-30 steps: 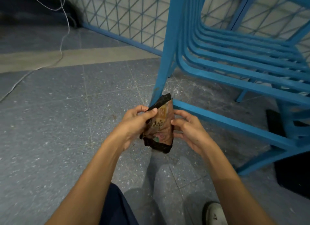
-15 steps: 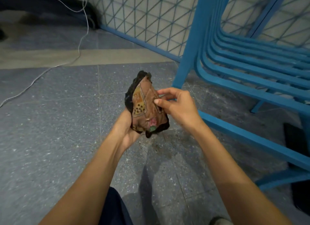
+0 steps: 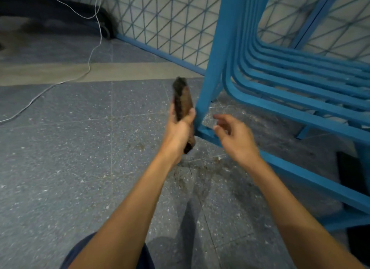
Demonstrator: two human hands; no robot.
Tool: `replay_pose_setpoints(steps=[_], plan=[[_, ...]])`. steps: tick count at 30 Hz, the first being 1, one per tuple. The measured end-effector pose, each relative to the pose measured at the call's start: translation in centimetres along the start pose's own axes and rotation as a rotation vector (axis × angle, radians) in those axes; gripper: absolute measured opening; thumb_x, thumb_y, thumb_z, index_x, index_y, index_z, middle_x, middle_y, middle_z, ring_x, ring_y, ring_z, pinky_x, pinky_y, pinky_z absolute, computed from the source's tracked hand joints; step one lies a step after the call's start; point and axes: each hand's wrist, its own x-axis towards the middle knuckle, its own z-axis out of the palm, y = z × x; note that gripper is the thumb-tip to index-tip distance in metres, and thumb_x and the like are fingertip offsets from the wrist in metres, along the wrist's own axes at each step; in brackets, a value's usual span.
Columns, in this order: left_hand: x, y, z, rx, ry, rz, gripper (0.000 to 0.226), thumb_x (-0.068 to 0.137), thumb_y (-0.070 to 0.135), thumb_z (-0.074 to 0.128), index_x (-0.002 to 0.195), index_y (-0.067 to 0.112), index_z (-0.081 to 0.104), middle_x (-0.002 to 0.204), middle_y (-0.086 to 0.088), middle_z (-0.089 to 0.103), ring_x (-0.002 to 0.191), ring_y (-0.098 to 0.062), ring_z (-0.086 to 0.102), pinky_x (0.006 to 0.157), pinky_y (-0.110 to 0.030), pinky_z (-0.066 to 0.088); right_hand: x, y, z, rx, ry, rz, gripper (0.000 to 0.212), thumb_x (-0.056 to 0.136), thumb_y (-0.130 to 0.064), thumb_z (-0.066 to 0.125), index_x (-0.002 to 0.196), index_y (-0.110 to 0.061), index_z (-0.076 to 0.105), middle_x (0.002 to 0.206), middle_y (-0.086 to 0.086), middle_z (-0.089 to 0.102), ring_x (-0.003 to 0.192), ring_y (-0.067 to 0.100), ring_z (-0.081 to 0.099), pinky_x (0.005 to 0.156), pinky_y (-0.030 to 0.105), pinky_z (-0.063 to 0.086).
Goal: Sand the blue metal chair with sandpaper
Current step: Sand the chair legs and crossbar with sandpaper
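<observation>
The blue metal chair [image 3: 296, 116] lies on its side on the floor, its slatted seat and frame filling the right half of the view. My left hand [image 3: 179, 131] grips a folded piece of brown, dark-edged sandpaper [image 3: 182, 100], held edge-on just left of a blue chair leg [image 3: 215, 68]. My right hand [image 3: 236, 137] hovers with fingers spread and holds nothing, in front of the chair's lower rail [image 3: 300, 174]. Both hands are motion-blurred.
The grey speckled tile floor [image 3: 80, 158] carries brownish dust under my hands. A white cable [image 3: 88, 66] trails across the floor at the left. A blue wire-mesh panel [image 3: 166, 22] leans along the wall behind. A black object [image 3: 349, 174] lies at the right edge.
My right hand has let go of the sandpaper and opened. My left hand turned the sandpaper edge-on and carried it right, next to the chair leg.
</observation>
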Motion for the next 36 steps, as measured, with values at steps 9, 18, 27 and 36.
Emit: replay_pose_setpoints(steps=[9, 18, 27, 36], plan=[[2.7, -2.1, 2.9, -0.026, -0.08, 0.207, 0.086, 0.075, 0.082, 0.035, 0.139, 0.025, 0.041, 0.135, 0.004, 0.051, 0.126, -0.01, 0.047, 0.11, -0.04, 0.036, 0.3, 1.2, 2.6, -0.312, -0.102, -0.124, 0.036, 0.096, -0.012, 0.049, 0.132, -0.014, 0.052, 0.115, 0.013, 0.058, 0.106, 0.031, 0.055, 0.095, 0.048, 0.04], [4.3, -7.8, 1.1, -0.035, -0.039, 0.1, 0.062, 0.095, 0.058, 0.024, 0.117, 0.014, 0.062, 0.113, -0.008, 0.067, 0.109, -0.017, 0.06, 0.101, -0.04, 0.044, 0.5, 1.6, 2.9, -0.34, -0.109, -0.106, 0.042, 0.099, -0.021, 0.045, 0.141, -0.02, 0.043, 0.121, 0.007, 0.054, 0.112, 0.025, 0.051, 0.102, 0.038, 0.033], [3.3, -0.5, 3.6, -0.212, -0.134, 0.219, 0.051, 0.102, 0.043, 0.016, 0.117, 0.018, 0.058, 0.108, 0.002, 0.065, 0.106, -0.009, 0.059, 0.1, -0.025, 0.042, 0.6, 1.4, 3.1, -0.368, -0.082, -0.09, 0.032, 0.095, -0.007, 0.046, 0.126, -0.012, 0.054, 0.111, 0.013, 0.057, 0.104, 0.032, 0.054, 0.089, 0.039, 0.034], [7.4, -10.3, -0.5, -0.09, -0.054, -0.009, 0.045, 0.098, 0.037, 0.024, 0.099, 0.015, 0.063, 0.084, -0.005, 0.061, 0.077, -0.018, 0.053, 0.069, -0.033, 0.04, 0.5, 1.4, 3.2, -0.348, -0.062, -0.071, 0.037, 0.099, -0.02, 0.045, 0.136, -0.015, 0.047, 0.126, 0.006, 0.053, 0.117, 0.024, 0.047, 0.099, 0.035, 0.028]])
